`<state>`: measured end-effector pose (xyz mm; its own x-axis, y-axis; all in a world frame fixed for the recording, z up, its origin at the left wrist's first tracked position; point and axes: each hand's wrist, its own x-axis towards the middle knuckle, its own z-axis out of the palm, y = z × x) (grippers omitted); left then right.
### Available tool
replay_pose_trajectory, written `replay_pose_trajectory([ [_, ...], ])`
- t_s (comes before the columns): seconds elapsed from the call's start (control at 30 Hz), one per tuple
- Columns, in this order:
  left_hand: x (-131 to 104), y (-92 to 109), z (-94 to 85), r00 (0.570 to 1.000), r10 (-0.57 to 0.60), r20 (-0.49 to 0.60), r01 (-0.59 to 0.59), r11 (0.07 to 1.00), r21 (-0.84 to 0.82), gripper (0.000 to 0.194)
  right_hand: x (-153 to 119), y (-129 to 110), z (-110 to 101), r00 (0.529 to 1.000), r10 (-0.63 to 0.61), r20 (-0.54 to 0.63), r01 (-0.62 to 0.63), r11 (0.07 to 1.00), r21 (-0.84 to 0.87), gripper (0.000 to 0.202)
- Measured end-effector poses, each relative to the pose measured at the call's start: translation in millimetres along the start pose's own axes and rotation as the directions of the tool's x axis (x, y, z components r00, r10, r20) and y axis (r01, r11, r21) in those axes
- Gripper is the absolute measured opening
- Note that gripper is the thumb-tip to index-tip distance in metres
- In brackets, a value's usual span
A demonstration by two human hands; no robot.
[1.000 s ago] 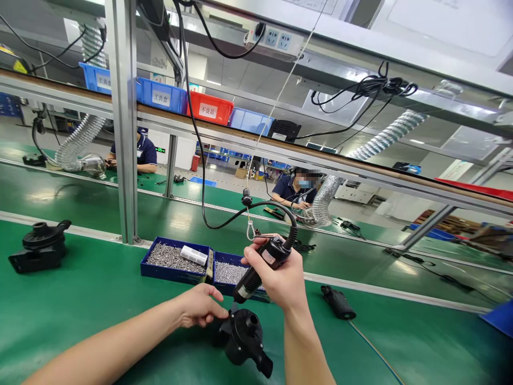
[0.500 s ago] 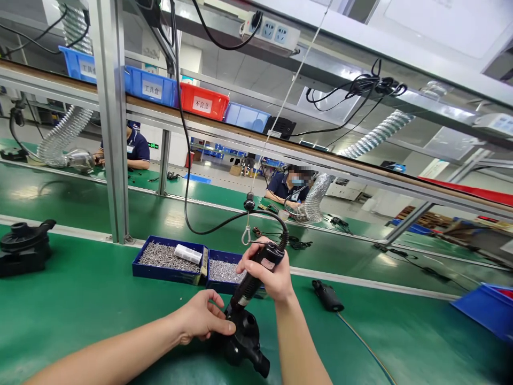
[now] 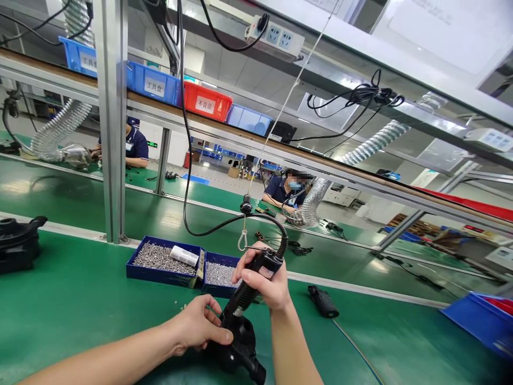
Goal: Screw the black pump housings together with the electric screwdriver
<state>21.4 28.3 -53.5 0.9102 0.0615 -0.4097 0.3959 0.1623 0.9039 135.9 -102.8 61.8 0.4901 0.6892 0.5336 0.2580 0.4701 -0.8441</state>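
My right hand (image 3: 264, 278) is wrapped round a black electric screwdriver (image 3: 245, 293), tilted with its lower end against a black plastic housing (image 3: 241, 342). A black cable runs from the tool's top. With thumb and curled fingers, my left hand (image 3: 204, 323) grips the housing's left side on the green bench. Just behind the hands stand a blue tray of long screws (image 3: 160, 256), with a white tube (image 3: 184, 255) on top, and a smaller tray of short silvery parts (image 3: 219, 274). The screwdriver's tip is hidden at the housing.
Another black housing (image 3: 18, 243) sits at the far left. A black handheld tool with a hose (image 3: 323, 301) lies to the right, before a blue bin (image 3: 481, 321). A metal post (image 3: 112, 123) rises behind the trays. Two co-workers sit across the bench.
The view has shifted slightly. Both hands keep their grips, and the screwdriver still meets the housing, leaning a little more. A few tiny pieces now show on the bench by my left hand.
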Motion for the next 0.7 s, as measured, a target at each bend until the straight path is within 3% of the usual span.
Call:
replay_pose_trajectory([
  [0.3, -5.2, 1.9, 5.2, 0.998, 0.045, -0.039, -0.045, 0.999, -0.008, 0.058, 0.0, -5.0, 4.3, 1.000, -0.004, -0.014, 0.003, 0.996, -0.084, 0.027],
  [0.53, -3.5, -2.2, 0.6, 0.981, 0.186, 0.060, -0.194, 0.966, 0.172, 0.049, -2.7, 4.3, 1.7, 0.995, -0.010, 0.098, -0.004, 0.990, 0.141, 0.035],
  [0.6, -1.0, -4.7, -0.3, 0.977, 0.202, 0.071, -0.212, 0.959, 0.189, 0.051, -1.1, 2.1, 4.3, 0.999, 0.021, 0.040, -0.023, 0.998, 0.051, 0.034],
  [0.7, 0.9, -5.5, 0.0, 0.974, 0.213, 0.078, -0.225, 0.951, 0.213, 0.054, 3.1, -4.9, 16.1, 0.974, 0.069, -0.214, -0.119, 0.966, -0.231, 0.029],
])
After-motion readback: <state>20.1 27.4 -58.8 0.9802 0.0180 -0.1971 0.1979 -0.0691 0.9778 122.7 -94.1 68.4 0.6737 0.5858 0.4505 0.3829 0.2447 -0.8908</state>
